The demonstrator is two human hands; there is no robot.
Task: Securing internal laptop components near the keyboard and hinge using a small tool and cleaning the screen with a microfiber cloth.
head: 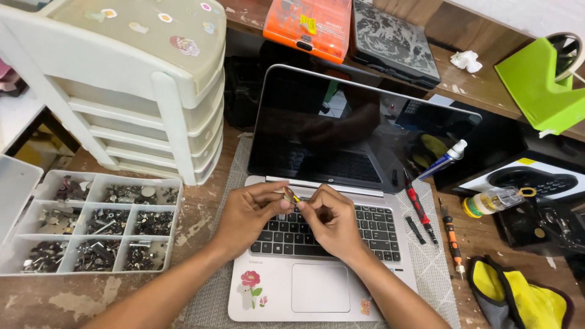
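The small yellowish part (290, 195) sits pinched between my two hands, right above the top row of the laptop's keyboard (329, 226) and just below the hinge. It is tiny and mostly covered by fingertips, so I cannot tell what it is beyond a short, slim piece with a yellow stripe. From what shows, its long axis runs on a slant, upper left to lower right, crossing from one hand toward the other.

My left hand (247, 216) comes in from the left, and its grip is clamped on the part's upper end, thumb and forefinger pressed together around it. My right hand (332, 222) meets it from the right, fingers curled in and closed on the lower end. The two grips are touching or nearly so, and neither hand is plainly nearer; the part lies at the meeting point of both.

Under the hands is the open laptop (317, 286), screen dark, lying on a grey mat (426, 268) on the worn wooden surface (201, 225). To the right, near the keyboard's edge, lie a red screwdriver (419, 208) and an orange one (451, 236). Well to the left stands a clear tray of screws (97, 228), with a white drawer unit (146, 91) behind it.
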